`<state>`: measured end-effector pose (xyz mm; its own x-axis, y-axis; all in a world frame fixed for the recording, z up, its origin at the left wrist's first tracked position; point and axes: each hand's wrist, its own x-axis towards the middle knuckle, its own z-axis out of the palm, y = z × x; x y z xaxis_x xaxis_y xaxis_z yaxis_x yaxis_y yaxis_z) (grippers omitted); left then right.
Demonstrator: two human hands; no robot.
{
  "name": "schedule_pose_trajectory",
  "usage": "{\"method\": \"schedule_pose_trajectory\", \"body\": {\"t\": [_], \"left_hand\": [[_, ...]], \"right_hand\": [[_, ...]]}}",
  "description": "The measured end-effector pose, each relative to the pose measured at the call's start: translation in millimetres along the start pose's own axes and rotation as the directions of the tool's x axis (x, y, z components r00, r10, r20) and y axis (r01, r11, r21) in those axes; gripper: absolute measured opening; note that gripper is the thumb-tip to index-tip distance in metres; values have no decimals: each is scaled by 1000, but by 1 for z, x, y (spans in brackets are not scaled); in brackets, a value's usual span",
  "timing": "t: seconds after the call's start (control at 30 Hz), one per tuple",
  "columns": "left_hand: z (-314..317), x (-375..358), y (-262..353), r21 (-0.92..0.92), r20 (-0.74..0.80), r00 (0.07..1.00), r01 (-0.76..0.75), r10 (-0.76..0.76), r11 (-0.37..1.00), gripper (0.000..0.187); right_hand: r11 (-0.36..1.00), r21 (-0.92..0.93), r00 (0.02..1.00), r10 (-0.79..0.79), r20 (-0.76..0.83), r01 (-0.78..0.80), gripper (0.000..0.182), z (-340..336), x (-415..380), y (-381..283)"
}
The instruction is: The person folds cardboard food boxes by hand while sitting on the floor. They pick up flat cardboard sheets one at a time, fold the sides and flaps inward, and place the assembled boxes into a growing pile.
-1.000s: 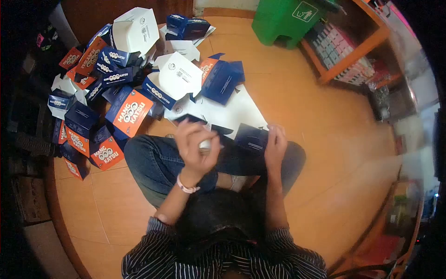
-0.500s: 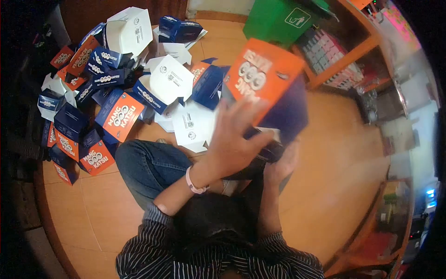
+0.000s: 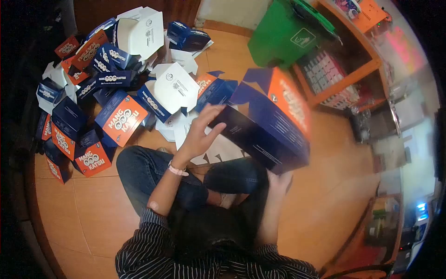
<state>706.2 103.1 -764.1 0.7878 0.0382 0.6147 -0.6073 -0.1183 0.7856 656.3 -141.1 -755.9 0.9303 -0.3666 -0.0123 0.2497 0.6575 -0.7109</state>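
A navy and orange folded food carton (image 3: 274, 128) is tilted in front of me, its flapped opening toward the far left. My right hand (image 3: 280, 182) grips it at the lower right corner, the fingers partly hidden beneath it. My left hand (image 3: 197, 139), with a pale band on the wrist, has thumb and fingers spread, fingertips right at the carton's left edge. Below that hand, a white unfolded carton sheet (image 3: 211, 151) lies by my knee. Left of it, a white-lidded carton (image 3: 174, 86) and an orange-faced carton (image 3: 123, 118) belong to a heap.
The heap of cartons (image 3: 109, 79) spreads over the tiled floor (image 3: 107, 209) at the left. A green bin (image 3: 283, 35) stands at the back, beside an orange-framed shelf (image 3: 344, 60) with stacked packs. My crossed legs (image 3: 153, 172) are in front of me.
The carton has turned, showing its navy side and opening instead of its orange face. My left hand has moved left from in front of it to its edge. My right hand keeps its hold.
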Motion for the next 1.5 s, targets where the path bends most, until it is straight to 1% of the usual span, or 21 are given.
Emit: {"method": "schedule_pose_trajectory", "body": {"t": [0.1,0.17,0.2,0.23,0.33,0.4,0.43,0.53,0.6,0.7,0.77,0.8,0.87,0.97,1.03,1.1,1.23,1.27,1.33,1.43,1.5], "left_hand": [[-13,1,20,201,222,962,-207,162,957,21],[-5,0,40,274,284,923,-338,260,900,14],[1,-5,45,271,422,862,-416,281,868,15],[5,-11,49,256,549,782,-494,295,831,15],[21,-33,43,151,553,777,-449,301,880,14],[17,-35,38,144,509,827,-354,238,924,12],[15,-38,36,108,481,860,-254,173,961,11],[19,-43,13,12,438,897,65,-64,998,13],[18,-41,17,-49,600,744,401,-294,915,21],[22,-48,22,-87,573,760,427,-305,900,23],[24,-51,19,-117,560,768,445,-311,888,23],[24,-50,17,-148,541,781,455,-313,878,23],[21,-48,20,-114,535,788,426,-305,898,22],[25,-48,21,-59,496,833,314,-245,948,20],[29,-50,20,-33,455,869,234,-194,972,19],[30,-49,17,298,292,956,-68,-23,952,18],[18,-37,23,434,25,999,16,-30,901,18],[19,-39,11,81,125,981,140,-150,987,19],[21,-37,20,-528,276,897,442,-345,725,18],[27,-38,22,-687,59,937,288,-344,667,16],[31,-33,29,-688,66,948,270,-312,674,15]], "right_hand": [[815,-483,934,-356,21,321,39,3,-3,2],[252,-782,734,-584,346,570,37,19,-12,-5],[305,-734,778,-416,470,607,37,34,-23,-4],[20,-800,794,-135,592,600,36,36,-28,-13],[257,-861,854,181,488,438,32,20,-18,-8],[533,-845,926,290,241,53,26,-7,-26,-5],[820,-571,932,240,272,-44,17,-19,-28,-1],[964,-261,898,65,436,57,22,-3,-34,2],[857,-461,852,51,521,231,17,-23,-29,11],[268,-755,799,-121,590,598,25,10,-39,19],[101,-788,790,-178,587,608,23,19,-42,22],[103,-783,786,-179,592,613,23,20,-40,21],[158,-815,779,241,579,558,21,21,-38,15],[29,-839,768,385,511,543,20,28,-39,7],[22,-841,779,366,509,540,17,25,-36,9],[32,-872,855,186,485,488,11,19,-32,15],[239,-885,915,-150,374,401,12,13,-28,18],[129,-845,842,-246,480,519,17,24,-31,16],[132,-872,859,-292,420,471,18,21,-30,15],[75,-864,803,-415,427,498,23,15,-15,19],[269,-825,855,-312,414,497,26,28,-20,20]]}}
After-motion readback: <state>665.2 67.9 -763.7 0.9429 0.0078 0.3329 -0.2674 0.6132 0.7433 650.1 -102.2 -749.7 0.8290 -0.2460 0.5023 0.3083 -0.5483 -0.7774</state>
